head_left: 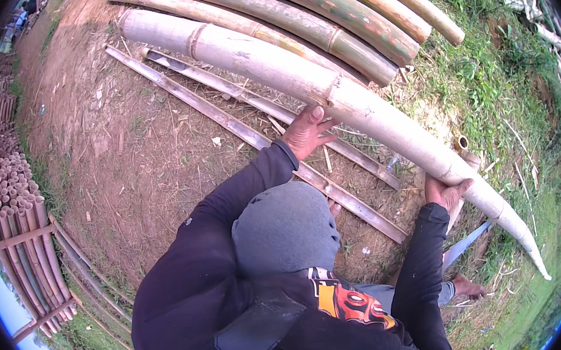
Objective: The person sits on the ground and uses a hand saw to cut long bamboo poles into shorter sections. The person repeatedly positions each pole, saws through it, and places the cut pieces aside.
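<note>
A long pale bamboo pole (391, 127) slants from the upper left to the lower right in front of me, its ring joints showing. My left hand (305, 133), palm up with its fingers spread, is at the pole's near side by the middle joint; its fingertips reach toward the underside. Farther right, my right hand (446, 193) grips the pole from below, the thumb along its near side and the fingers partly hidden. A pale blue flat blade (466, 245) lies between my right forearm and the pole's right part. My knee in grey cloth (286, 228) rises below the left hand.
Several thicker green and brown bamboo poles (347, 27) lie side by side beyond. Two split bamboo lengths (221, 116) rest on the dirt nearer me. A cut bamboo end (461, 143) pokes out by the right hand. Many poles (19, 234) are stacked on a rack at the left.
</note>
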Motion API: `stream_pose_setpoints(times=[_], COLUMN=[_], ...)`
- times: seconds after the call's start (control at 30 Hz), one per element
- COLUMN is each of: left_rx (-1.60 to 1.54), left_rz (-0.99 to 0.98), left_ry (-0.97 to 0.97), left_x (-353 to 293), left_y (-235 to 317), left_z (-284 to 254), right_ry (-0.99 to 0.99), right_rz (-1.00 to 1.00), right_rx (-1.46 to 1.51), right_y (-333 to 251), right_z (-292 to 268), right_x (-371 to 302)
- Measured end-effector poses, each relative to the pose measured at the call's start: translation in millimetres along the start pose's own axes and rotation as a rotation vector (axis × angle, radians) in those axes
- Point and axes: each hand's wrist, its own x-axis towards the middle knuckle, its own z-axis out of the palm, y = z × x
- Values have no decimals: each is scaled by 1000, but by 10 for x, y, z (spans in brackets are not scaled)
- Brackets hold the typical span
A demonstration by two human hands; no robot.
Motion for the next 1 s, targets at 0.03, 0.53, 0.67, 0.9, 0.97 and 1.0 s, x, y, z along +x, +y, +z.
stream_pose_setpoints(times=[0.03,0.53,0.67,0.9,0.97,1.0], left_rx=[-69,161,111,198,682,950], left_rz=[-21,705,720,515,288,321], left_ry=[-40,376,469,858,1050,1197], left_x=[77,-114,-34,-515,-704,-786], left_y=[25,1802,2156,1483,904,556], left_z=[56,-494,-860,-1394,-1427,-1419], right_ry=[41,-205,-415,-629,-613,-620], right_rz=[-25,480,749,-77,87,80], right_rx=[43,-66,-398,-2299,-2569,-2648], right_y=[18,1362,1744,966,740,665], right_z=[43,731,717,-399,-809,-977], right_x=[-15,-1058,-867,-1025,-1215,-1312])
